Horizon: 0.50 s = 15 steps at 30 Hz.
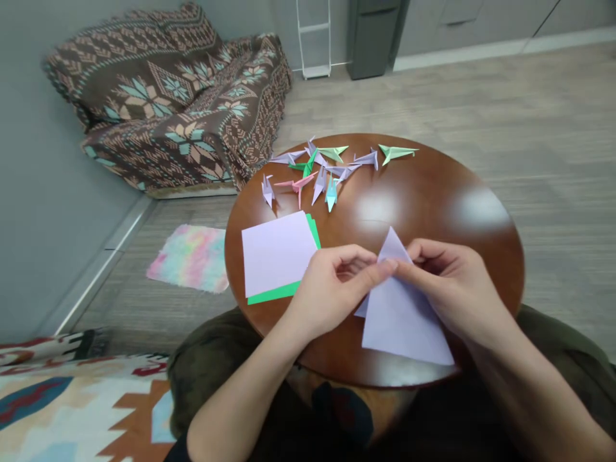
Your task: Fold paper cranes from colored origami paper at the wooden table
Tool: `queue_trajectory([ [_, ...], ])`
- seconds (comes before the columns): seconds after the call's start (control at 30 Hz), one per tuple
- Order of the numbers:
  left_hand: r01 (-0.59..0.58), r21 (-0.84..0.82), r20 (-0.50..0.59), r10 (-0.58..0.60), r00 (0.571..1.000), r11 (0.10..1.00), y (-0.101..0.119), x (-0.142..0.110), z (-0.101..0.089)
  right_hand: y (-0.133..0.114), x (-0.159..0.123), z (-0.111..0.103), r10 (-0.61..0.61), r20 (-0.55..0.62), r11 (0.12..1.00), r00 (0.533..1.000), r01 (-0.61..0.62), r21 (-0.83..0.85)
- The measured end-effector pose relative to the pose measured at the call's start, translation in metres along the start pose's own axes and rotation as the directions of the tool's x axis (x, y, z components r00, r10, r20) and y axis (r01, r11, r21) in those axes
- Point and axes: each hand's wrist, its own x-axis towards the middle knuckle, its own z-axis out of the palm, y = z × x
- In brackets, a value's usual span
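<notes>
A lavender sheet of origami paper (402, 317), partly folded to a point at its far end, is held up over the near right part of the round table. My left hand (339, 282) pinches it near the tip from the left, thumb on top. From the right, my right hand (445, 279) grips the same spot, and the two thumbs almost meet. Both hands' other fingers curl behind the paper and are partly hidden. Left of my left hand lies a stack of square paper (279, 250), lavender on top with green sheets showing beneath.
Several folded paper cranes in lavender, green, blue and pink, such as the pink crane (297, 186), stand along the far left of the brown table (447, 192). Beyond are a sofa with a patterned cover (192, 115), a fluffy pastel mat (190, 260) and a grey bin-like cabinet (374, 38).
</notes>
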Motion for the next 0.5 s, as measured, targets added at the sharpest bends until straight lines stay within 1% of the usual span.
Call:
queue_trajectory([
  [0.03,0.032,0.013,0.039,-0.032,0.999,0.999,-0.001,-0.001,0.001,0.0,0.001,-0.002,-0.02,-0.046,1.0,0.999,0.02,0.012],
  [0.07,0.052,0.027,0.045,-0.053,0.998,0.998,-0.001,-0.002,0.002,0.001,0.002,-0.003,-0.038,-0.087,0.999,0.995,0.04,0.025],
  [0.1,0.053,0.038,0.017,-0.054,0.998,0.998,-0.001,-0.003,0.003,0.002,0.003,-0.004,-0.054,-0.117,0.997,0.992,0.059,0.039],
  [0.13,0.037,0.053,-0.035,-0.035,0.999,0.998,-0.001,-0.004,0.004,0.002,0.004,-0.005,-0.07,-0.129,0.996,0.989,0.078,0.053],
  [0.17,0.004,0.077,-0.096,0.004,0.995,0.997,0.0,-0.004,0.004,0.003,0.004,-0.006,-0.084,-0.124,0.993,0.989,0.093,0.067],
  [0.23,-0.085,0.156,-0.198,0.115,0.974,0.984,0.003,-0.006,0.004,0.003,0.004,-0.007,-0.096,-0.075,0.991,0.993,0.102,0.085],
  [0.3,-0.167,0.249,-0.258,0.231,0.938,0.954,0.008,-0.008,0.003,0.003,0.004,-0.007,-0.093,-0.026,0.993,0.995,0.094,0.075],
  [0.33,-0.198,0.286,-0.278,0.279,0.919,0.938,0.01,-0.009,0.002,0.003,0.003,-0.007,-0.093,-0.019,0.994,0.995,0.094,0.062],
  [0.4,-0.231,0.325,-0.309,0.334,0.89,0.917,0.013,-0.011,0.001,0.001,0.002,-0.006,-0.111,-0.04,0.993,0.993,0.112,0.029],
  [0.5,-0.239,0.33,-0.332,0.349,0.876,0.913,0.015,-0.012,0.001,-0.001,-0.001,-0.005,-0.145,-0.089,0.989,0.985,0.144,-0.017],
])
